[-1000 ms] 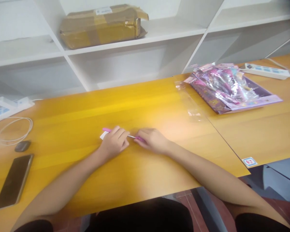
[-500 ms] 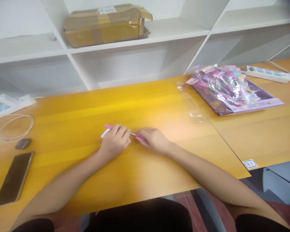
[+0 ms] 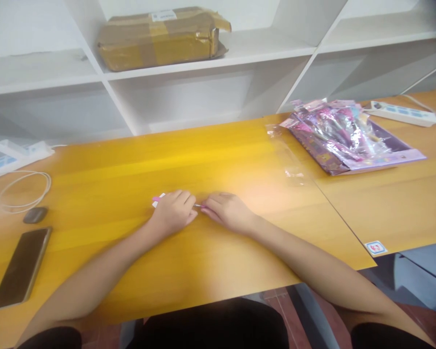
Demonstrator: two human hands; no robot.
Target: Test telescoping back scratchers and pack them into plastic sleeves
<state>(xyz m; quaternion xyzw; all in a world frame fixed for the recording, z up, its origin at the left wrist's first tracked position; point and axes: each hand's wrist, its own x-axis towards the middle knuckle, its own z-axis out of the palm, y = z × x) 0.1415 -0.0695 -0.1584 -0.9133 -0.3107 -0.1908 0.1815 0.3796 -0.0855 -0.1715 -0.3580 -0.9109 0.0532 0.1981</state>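
My left hand (image 3: 172, 212) is closed around a slim pink pen (image 3: 156, 199), whose pink end sticks out past the knuckles on the left. Beside that end, a small white tag or paper (image 3: 162, 196) shows partly from under the hand. Between my hands a thin, ridged metal piece (image 3: 197, 206) bridges a short gap. My right hand (image 3: 230, 212) pinches the pen's other pink part, mostly covered by the fingers. Both hands are low over the wooden table (image 3: 203, 257).
At the back right, a purple box (image 3: 396, 156) holds several shiny plastic packets (image 3: 343, 128), with a clear wrapper (image 3: 294, 173) beside it. On the left lie a phone (image 3: 20, 269), a dark small case (image 3: 35, 214) and a white cable (image 3: 49, 184). Power strips (image 3: 403, 114) and shelves with a carton (image 3: 160, 46) stand behind.
The pen's left end has dropped and lies more level. My hands are slightly closer together, so less of the metal piece shows between them.
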